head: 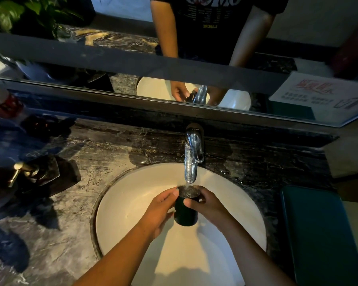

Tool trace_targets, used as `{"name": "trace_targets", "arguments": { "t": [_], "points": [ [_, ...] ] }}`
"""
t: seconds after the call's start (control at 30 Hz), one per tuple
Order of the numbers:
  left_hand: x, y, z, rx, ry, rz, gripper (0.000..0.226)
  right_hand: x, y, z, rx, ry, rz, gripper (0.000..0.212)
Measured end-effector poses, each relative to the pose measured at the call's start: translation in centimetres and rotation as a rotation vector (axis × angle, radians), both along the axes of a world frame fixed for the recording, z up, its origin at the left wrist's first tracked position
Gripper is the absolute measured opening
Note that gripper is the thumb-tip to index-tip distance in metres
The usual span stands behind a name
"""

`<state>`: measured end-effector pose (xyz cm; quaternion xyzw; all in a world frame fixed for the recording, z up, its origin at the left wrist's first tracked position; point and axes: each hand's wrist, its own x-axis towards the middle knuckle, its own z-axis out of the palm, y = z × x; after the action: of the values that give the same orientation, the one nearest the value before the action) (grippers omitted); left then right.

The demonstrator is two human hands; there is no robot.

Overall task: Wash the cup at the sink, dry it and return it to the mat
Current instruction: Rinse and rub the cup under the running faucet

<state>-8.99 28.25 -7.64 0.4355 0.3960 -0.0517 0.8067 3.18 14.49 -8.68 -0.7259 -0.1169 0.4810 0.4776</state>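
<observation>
Reading what can be read from the head view, the one plain word is "TOTO", stamped on top of the chrome faucet (191,159). Up and to the right of the faucet, a white card (322,93) leans at the mirror (112,58). It has a red headline and rows of blue characters, too blurred to make out. Above the faucet, the mirror shows a dark T-shirt with pale lettering that is reversed and cut off by the frame's top edge.

Right under the faucet's spout, a dark cup (185,215) is held over the white sink (128,203), mouth up and tilted a little toward the spout. Something wet glints at its rim. The left hand (159,211) grasps the cup's left side, fingers curled behind it and thumb tip at the rim. The right hand (209,205) grips the other side, thumb laid across the front. Its fingers are hidden behind the cup, and both forearms run out of the bottom of the frame.

Right of the faucet and nearer the viewer, a teal mat (318,234) lies on the dark marble counter (70,203), its near end cut off. Left of the faucet stands a dark soap dispenser (37,172) with a brass pump. Further left is a blurred bottle (4,104) with a red label I cannot read. Leaves of a plant (29,13) fill the corner far up and left of the faucet.
</observation>
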Motion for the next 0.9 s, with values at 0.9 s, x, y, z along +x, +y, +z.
{"name": "trace_targets", "arguments": {
  "t": [0.9],
  "points": [
    [-0.9, -0.2, 3.8, -0.169, -0.117, 0.034, 0.054, -0.5, -0.5, 7.0, -0.006, -0.069, 0.069, 0.086]
  ]
}}
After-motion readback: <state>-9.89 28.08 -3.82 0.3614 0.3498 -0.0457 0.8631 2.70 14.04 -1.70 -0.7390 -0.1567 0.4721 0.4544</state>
